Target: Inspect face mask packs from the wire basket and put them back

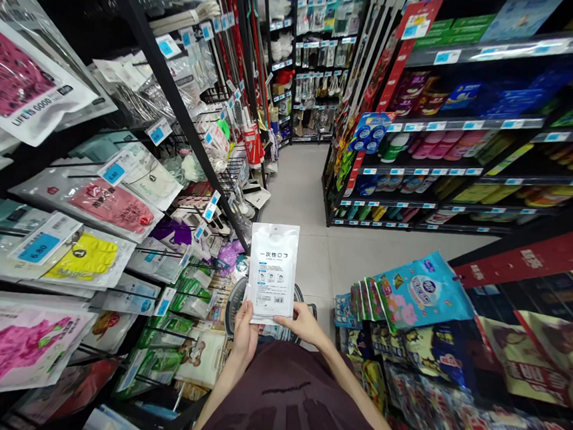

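A white packet of disposable face masks (272,270), printed with blue and black text and small pictures, is held upright in front of me. Its lower left corner is pinched by my left hand (245,328), and the lower right corner by my right hand (302,323). Both hands are closed on the bottom edge of the packet, with some fingers hidden behind it. Beneath the packet, partly covered by it, the dark rim of a basket (233,307) shows close to my body.
On the left, a rack holds packaged gloves (87,258) on hooks with price tags (37,247). To the right hang snack bags (423,290). Shelves of bottles (433,144) stand farther right. A grey tiled floor (302,183) runs ahead between the racks.
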